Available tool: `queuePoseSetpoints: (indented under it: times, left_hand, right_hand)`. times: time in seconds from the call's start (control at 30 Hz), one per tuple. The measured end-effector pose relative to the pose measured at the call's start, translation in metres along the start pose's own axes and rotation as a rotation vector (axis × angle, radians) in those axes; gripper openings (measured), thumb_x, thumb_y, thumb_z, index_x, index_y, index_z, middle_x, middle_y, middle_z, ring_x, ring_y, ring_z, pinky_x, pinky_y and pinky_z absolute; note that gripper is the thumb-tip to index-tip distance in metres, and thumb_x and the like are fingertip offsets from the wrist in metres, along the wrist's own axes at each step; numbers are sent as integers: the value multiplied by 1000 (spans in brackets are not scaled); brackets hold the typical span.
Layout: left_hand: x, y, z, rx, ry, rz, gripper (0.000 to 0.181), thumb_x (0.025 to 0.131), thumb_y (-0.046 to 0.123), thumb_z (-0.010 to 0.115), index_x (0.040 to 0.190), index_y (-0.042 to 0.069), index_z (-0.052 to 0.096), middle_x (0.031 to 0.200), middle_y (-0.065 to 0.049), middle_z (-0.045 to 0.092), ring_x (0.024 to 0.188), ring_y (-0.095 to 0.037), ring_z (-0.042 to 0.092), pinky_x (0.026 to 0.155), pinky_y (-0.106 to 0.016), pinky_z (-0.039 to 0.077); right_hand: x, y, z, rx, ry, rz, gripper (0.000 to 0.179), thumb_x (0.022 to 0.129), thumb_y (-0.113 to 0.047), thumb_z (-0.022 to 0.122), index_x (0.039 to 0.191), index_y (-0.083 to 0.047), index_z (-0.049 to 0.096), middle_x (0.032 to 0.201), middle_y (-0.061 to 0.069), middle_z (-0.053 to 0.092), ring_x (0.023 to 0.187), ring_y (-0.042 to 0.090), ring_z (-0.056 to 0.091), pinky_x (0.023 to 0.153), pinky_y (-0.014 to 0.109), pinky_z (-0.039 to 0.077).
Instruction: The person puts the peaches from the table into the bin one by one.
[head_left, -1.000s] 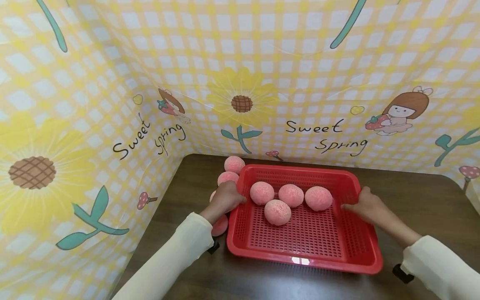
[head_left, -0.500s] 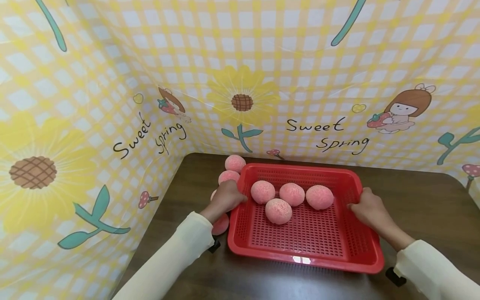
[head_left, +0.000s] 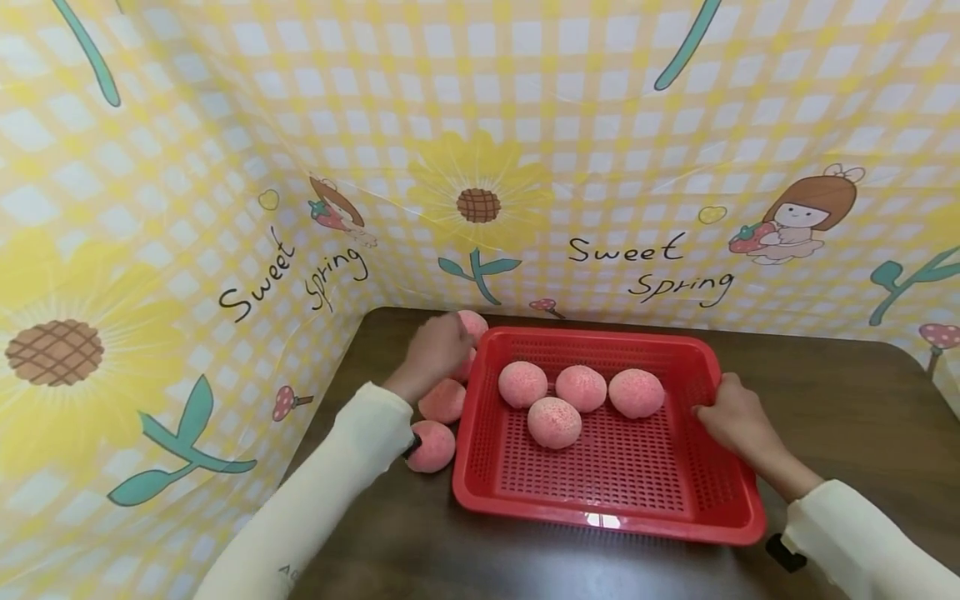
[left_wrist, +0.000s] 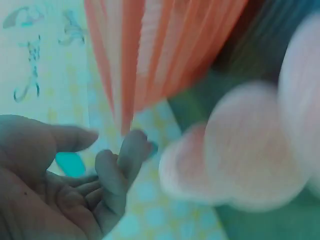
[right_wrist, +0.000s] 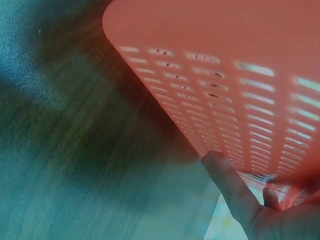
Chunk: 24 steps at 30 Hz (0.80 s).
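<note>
A red perforated plastic basket (head_left: 592, 521) stands on the table with several pink, speckled, peach-like fruits (head_left: 554, 422) inside. My right hand (head_left: 738, 417) grips its right rim, thumb on the inner side; in the right wrist view, fingers (right_wrist: 227, 185) lie against the slotted outer wall. More of the same fruits line the basket's left side, among them a near one (head_left: 432, 447) by my left wrist. My left hand (head_left: 435, 354) hovers over the far end of that row and partly hides it. The left wrist view shows its fingers (left_wrist: 112, 175) loosely bent, thumb apart, holding nothing.
The dark wooden table (head_left: 832, 392) extends to the right of the basket and in front of it. A yellow checked cloth (head_left: 600, 167) with printed flowers and lettering hangs behind and along the left side.
My left hand has let go of the basket's left rim and moved up and left over the row of fruits. The right hand has shifted its grip slightly on the right rim.
</note>
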<state>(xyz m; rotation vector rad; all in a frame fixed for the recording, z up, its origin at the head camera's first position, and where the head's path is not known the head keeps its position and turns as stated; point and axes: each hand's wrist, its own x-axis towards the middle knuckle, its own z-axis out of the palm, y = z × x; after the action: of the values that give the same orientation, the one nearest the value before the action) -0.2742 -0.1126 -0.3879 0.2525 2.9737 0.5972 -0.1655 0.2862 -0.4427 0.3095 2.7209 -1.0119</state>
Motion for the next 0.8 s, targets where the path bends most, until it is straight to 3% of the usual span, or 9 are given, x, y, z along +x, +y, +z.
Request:
queuePoseSetpoints:
  times: [0.07, 0.17, 0.33, 0.47, 0.57, 0.7, 0.8]
  left_hand:
    - [14, -3, -9, 47, 6, 44, 11, 96, 9, 53, 95, 5, 63, 88, -12, 64, 77, -29, 64, 65, -40, 54]
    - [36, -9, -17, 112, -63, 150, 26, 93, -1, 52, 118, 1, 62, 113, -19, 62, 99, -33, 63, 86, -44, 56]
    - [65, -25, -14, 153, -203, 272, 33, 96, 1, 54, 128, 4, 64, 129, -20, 55, 118, -35, 55, 105, -48, 48]
    - [79, -33, -7, 62, -303, 216, 31, 101, 10, 54, 130, 10, 65, 131, -15, 56, 118, -31, 54, 107, -47, 45]
    - [87, -33, -2, 20, -343, 184, 28, 102, 16, 57, 127, 12, 69, 125, -10, 63, 111, -26, 56, 103, -42, 46]
    - [96, -26, 3, 76, -412, 191, 19, 100, 16, 61, 117, 15, 71, 109, -7, 69, 97, -22, 57, 88, -34, 48]
    - [99, -22, 5, 82, -487, 142, 32, 98, 7, 61, 127, 17, 68, 121, -6, 67, 102, -22, 55, 83, -32, 47]
  right_hand:
    - [0, 0, 0, 0, 6, 0, 52, 92, -5, 56, 127, 24, 31, 100, 36, 59, 74, 31, 71, 58, 40, 61]
    - [0, 1, -1, 7, 7, 8, 52, 92, -5, 56, 127, 23, 31, 101, 36, 59, 75, 30, 71, 59, 39, 61]
    - [1, 3, -1, 16, 1, 17, 51, 93, -7, 56, 127, 22, 32, 103, 35, 59, 78, 31, 71, 60, 39, 61]
    - [2, 2, 1, 25, 1, 14, 48, 94, -7, 57, 127, 20, 34, 104, 34, 59, 79, 30, 71, 62, 39, 61]
    - [3, 2, 2, 35, 1, 17, 48, 94, -7, 57, 127, 19, 34, 105, 34, 59, 79, 30, 71, 61, 39, 62]
    - [1, 2, 3, 43, 3, 23, 47, 95, -7, 57, 127, 19, 34, 105, 35, 59, 77, 29, 72, 60, 38, 62]
    - [1, 4, 3, 45, 4, 22, 47, 95, -7, 56, 127, 19, 34, 105, 34, 59, 77, 28, 72, 60, 38, 62]
